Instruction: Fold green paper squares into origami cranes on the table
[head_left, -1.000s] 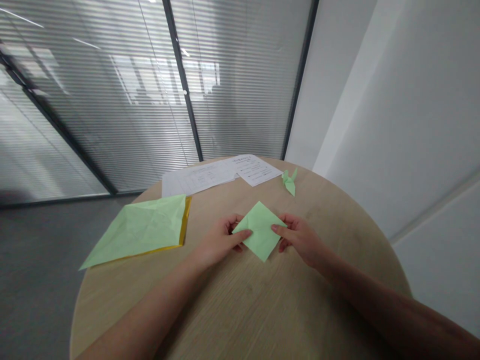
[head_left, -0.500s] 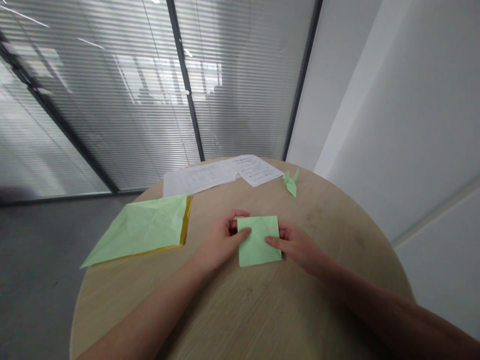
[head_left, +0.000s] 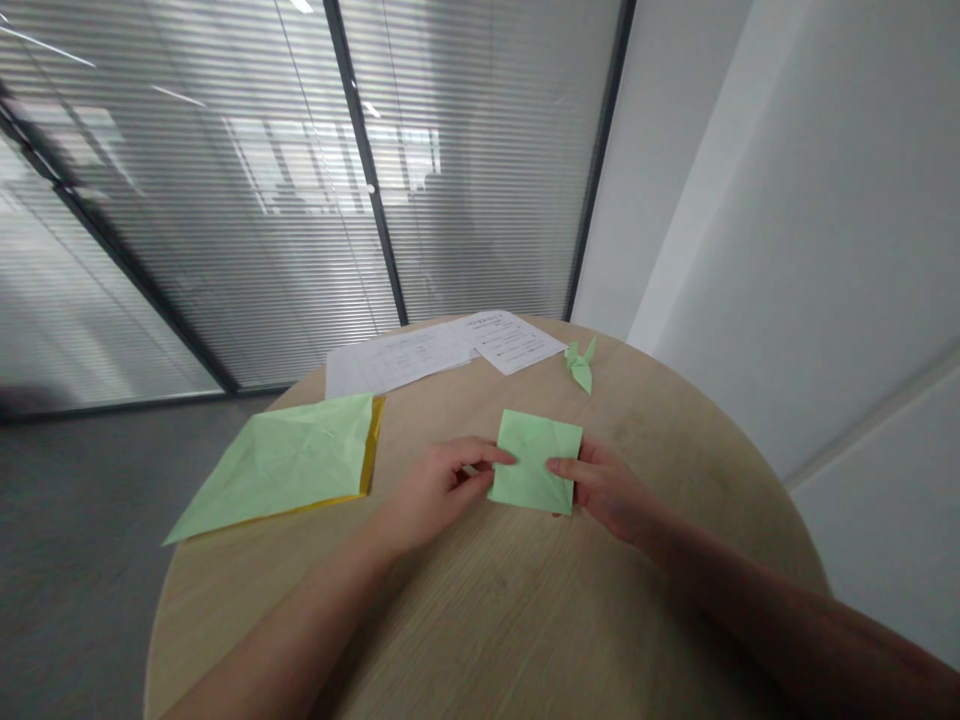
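A small folded square of light green paper [head_left: 534, 450] is held a little above the round wooden table, tilted slightly clockwise. My right hand [head_left: 609, 490] is closed on its right edge, the thumb flat on top and the other fingers mostly hidden underneath. At the left edge is my left hand [head_left: 450, 485]. Its index fingertip lies over the paper's face, and the thumb is at the lower left edge, partly out of sight. A green folded paper figure with pointed ends, like an origami crane [head_left: 580, 366], stands beyond the right hand.
To the left lies a large creased green sheet [head_left: 300, 445] over something yellow [head_left: 372, 445], its corner jutting past the table edge. Printed white sheets [head_left: 401, 355] lie at the back of the table [head_left: 480, 620]. Behind are glass panels with blinds [head_left: 480, 200] and a white wall [head_left: 847, 250].
The paper square has shifted right and slightly away, and has turned clockwise. My left thumb has come off its face to the edge, while the left index finger has moved onto the face.
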